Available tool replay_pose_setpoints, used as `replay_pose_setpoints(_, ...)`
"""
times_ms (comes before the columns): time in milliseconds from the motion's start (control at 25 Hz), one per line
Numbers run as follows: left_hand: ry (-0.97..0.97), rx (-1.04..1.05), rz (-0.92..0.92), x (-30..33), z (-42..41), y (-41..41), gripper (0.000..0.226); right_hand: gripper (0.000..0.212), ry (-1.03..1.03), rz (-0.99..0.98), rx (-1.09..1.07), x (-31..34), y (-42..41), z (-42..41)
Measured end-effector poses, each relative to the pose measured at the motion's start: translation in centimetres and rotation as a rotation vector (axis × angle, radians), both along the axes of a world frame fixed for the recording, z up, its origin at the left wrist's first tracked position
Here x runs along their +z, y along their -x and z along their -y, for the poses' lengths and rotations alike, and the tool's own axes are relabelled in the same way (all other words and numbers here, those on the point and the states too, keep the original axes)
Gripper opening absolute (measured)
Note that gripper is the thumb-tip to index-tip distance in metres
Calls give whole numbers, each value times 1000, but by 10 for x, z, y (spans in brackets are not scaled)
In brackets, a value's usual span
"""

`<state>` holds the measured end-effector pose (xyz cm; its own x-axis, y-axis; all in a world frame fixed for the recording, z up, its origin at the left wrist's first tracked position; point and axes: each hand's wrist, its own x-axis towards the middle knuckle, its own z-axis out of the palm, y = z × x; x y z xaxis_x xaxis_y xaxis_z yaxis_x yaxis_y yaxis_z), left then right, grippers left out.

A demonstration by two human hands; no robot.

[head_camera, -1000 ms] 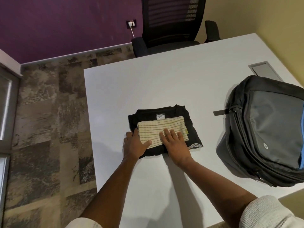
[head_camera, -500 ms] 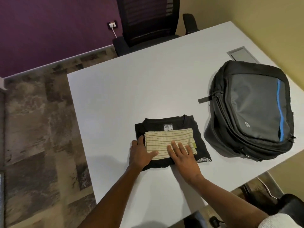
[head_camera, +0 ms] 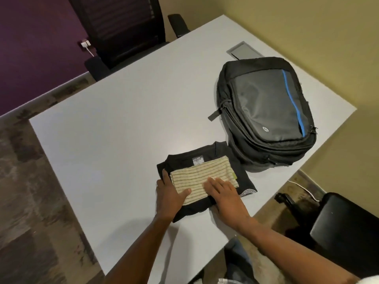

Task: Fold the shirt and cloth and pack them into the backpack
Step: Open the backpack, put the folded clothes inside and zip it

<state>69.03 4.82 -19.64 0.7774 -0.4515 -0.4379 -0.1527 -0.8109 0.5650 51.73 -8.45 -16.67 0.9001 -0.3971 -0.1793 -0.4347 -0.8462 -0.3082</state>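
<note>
Both hands, left hand (head_camera: 168, 196) and right hand (head_camera: 223, 192), lie flat on striped cloth (head_camera: 203, 177) atop black shirt (head_camera: 242, 173).

A white worktop (head_camera: 114, 140) holds a folded black shirt (head_camera: 242, 173) near its near edge, with a folded striped cloth (head_camera: 207, 173) lying on top. The left hand (head_camera: 169, 194) and right hand (head_camera: 224, 193) rest flat on the pile. A closed grey backpack (head_camera: 264, 107) lies just beside it, toward the right edge.
</note>
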Motion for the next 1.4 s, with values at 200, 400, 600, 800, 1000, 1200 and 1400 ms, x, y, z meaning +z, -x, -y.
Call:
replay_pose_setpoints(200,-24,-17,-25,3,0,-3,117,60,-910,223,-1254,4,-8,-53)
replay_pose_setpoints(400,-4,-7,-13,6,-3,-1,114,72,-1362,424,-1694,-8,-45,-43)
replay_pose_setpoints(600,-9,3,-23,12,-2,-1,113,40,-1438,409,-1713,-2,-53,-40)
replay_pose_setpoints(800,-20,19,-62,16,-6,-2,115,53,-1424,454,-1706,2,-61,-43)
replay_pose_setpoints(1000,-47,93,-200,20,-1,-6,123,58,-1320,483,-1632,5,-46,-36)
replay_pose_setpoints(1200,-70,123,89,53,24,7,97,40,-1295,567,-1543,18,-16,-33)
replay_pose_setpoints(1400,183,-154,308,95,118,34,71,41,-1210,570,-1475,41,39,-31)
